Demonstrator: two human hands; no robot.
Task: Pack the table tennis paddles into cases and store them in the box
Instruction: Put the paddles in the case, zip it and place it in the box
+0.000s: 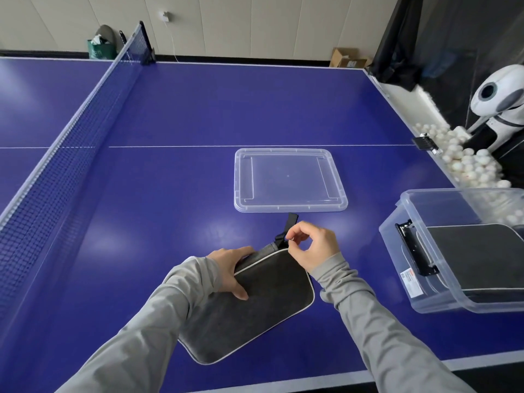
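left hand (231, 272) steadies case (249, 307); right hand (310, 246) pinches zipper pull (289, 237).

Both arms in grey sleeves reach forward over the tabletop's near edge. The left hand (231, 269) lies flat, fingers spread and thumb out. The right hand (310, 245) is raised, thumb and forefinger pinched together.
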